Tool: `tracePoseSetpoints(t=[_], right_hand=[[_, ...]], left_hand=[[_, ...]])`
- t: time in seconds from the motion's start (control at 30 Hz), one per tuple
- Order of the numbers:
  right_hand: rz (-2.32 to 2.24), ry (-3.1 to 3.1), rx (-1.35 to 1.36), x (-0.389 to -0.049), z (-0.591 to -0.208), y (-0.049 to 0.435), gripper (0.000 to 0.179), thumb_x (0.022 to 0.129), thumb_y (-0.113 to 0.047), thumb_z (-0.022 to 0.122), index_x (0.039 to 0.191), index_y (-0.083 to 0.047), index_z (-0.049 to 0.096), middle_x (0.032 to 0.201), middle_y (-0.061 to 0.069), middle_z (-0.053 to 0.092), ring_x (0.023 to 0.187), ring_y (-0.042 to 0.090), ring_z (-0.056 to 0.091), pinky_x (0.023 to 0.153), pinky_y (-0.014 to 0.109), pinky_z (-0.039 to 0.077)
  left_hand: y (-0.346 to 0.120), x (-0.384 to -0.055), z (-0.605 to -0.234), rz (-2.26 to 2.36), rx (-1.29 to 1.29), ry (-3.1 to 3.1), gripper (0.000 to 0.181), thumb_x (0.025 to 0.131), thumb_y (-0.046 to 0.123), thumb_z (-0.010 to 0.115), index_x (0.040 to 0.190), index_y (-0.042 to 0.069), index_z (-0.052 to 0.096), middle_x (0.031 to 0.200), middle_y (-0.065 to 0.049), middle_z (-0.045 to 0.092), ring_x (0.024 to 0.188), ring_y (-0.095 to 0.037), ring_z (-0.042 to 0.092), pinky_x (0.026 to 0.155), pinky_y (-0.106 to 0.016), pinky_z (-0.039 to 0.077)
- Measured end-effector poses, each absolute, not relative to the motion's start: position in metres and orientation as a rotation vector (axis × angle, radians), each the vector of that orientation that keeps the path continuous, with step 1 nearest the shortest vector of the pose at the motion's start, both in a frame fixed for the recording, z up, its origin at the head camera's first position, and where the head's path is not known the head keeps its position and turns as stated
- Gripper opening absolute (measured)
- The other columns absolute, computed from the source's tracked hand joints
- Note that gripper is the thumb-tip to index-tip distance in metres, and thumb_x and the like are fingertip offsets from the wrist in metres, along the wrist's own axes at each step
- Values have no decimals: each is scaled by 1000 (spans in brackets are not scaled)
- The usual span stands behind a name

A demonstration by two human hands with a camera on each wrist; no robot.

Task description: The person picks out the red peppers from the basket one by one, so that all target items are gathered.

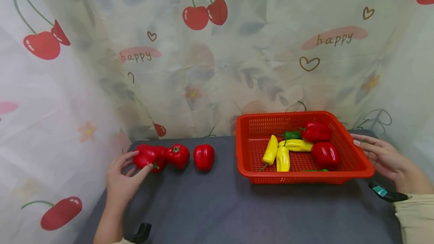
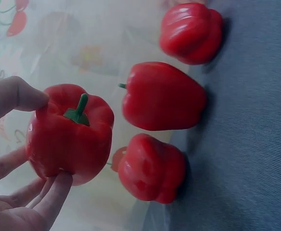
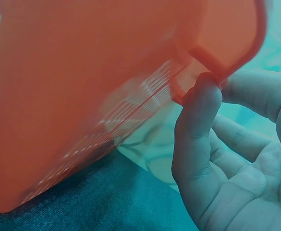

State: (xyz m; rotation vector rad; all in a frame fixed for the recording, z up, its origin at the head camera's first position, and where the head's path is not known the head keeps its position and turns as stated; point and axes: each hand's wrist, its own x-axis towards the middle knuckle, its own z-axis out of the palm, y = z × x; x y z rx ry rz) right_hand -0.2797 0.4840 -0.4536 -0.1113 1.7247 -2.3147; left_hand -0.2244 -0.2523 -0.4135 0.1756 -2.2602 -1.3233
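Observation:
My left hand [image 1: 123, 178] grips a red bell pepper [image 2: 70, 134] between thumb and fingertips, its green stem facing the left wrist camera. Three more red bell peppers lie in a row beside it: one [image 2: 152, 168] partly hidden behind the held one in the head view, a middle one [image 1: 178, 156] and one [image 1: 204, 157] nearest the basket. On the right, my right hand [image 1: 390, 157] pinches the side rim of a red plastic basket [image 1: 305, 175], with thumb and forefinger at the rim in the right wrist view.
Inside the basket are two red bell peppers [image 1: 325, 155], several long yellow peppers [image 1: 283, 158] and green peppers [image 1: 292, 135], one mostly hidden by the front rim. A dark grey cloth [image 1: 217, 210] covers the table. Cherry-printed curtains [image 1: 217, 67] enclose the back and sides.

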Motion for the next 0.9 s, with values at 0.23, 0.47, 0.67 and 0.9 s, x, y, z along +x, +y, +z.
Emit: tracePoseSetpoints(t=[0.23, 0.47, 0.67, 0.9], right_hand=[[-2313, 1725, -114, -280, -457, 485, 41, 114, -11, 44, 122, -30, 80, 115, -6, 81, 96, 20, 81, 82, 39, 67], [-2329, 1705, -128, -280, -455, 485, 41, 114, -11, 44, 123, -29, 80, 115, -5, 81, 96, 20, 81, 82, 39, 67], [-2335, 1691, -129, -279, -454, 484, 42, 114, -10, 43, 123, -28, 80, 115, -5, 81, 95, 20, 81, 81, 38, 67], [-2358, 1665, -138, -279, -454, 483, 42, 114, -9, 44, 123, -27, 80, 115, -4, 81, 95, 21, 81, 81, 38, 67]], left_hand=[[-251, -223, -418, -1310, 181, -2299, 55, 87, 21, 90, 137, 10, 69, 145, -11, 57, 121, -27, 58, 82, -3, 50], [-251, -219, -423, -1332, 198, -2279, 55, 87, 19, 90, 137, 11, 69, 142, -8, 58, 118, -21, 58, 81, -1, 48], [-254, -214, -432, -1330, 238, -2291, 56, 87, 20, 89, 137, 9, 68, 143, -12, 56, 120, -27, 58, 78, 0, 47], [-257, -210, -439, -1297, 308, -2300, 55, 87, 23, 90, 136, 10, 69, 140, -9, 58, 117, -23, 59, 77, 1, 46]])
